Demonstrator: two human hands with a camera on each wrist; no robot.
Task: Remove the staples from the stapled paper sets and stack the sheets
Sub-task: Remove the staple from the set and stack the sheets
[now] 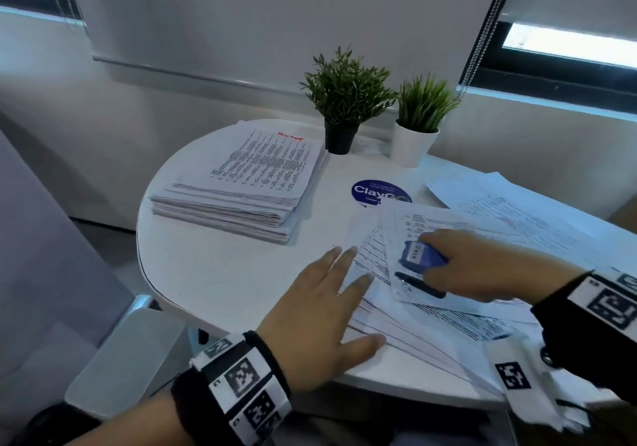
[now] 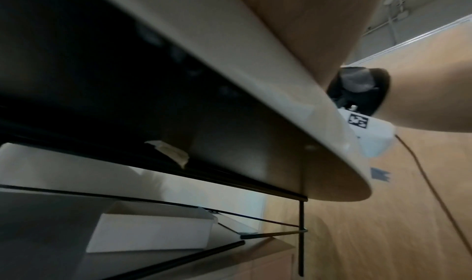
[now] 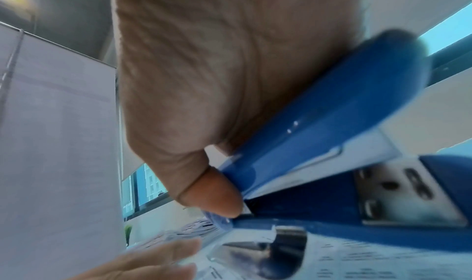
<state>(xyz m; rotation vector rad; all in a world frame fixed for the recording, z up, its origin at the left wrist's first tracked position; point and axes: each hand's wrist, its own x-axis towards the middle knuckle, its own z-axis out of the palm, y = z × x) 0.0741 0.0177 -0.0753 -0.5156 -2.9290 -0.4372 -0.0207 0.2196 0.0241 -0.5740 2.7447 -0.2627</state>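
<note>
The person's right hand grips a blue stapler, fingers over its top and the thumb against its side; the right wrist view shows the thumb pressed at the front end of the stapler, whose base lies on printed paper. The stapler rests on the top sheet of a fanned spread of printed sheets at the near right part of a round white table. A black pen lies on that same sheet, just beside the stapler and nearer the person.

The left hand lies flat with straight, spread fingers, holding nothing; its fingertips press the left edge of the fanned sheets while the palm sits over bare tabletop. In the left wrist view only the underside of the table shows.

A tall, squared stack of printed sheets sits at the far left of the table, well apart from both hands. More loose sheets lie at the far right. A round blue sticker marks the tabletop between the stack and the spread. Behind it stand two small plants, one in a black pot and one in a white pot.
</note>
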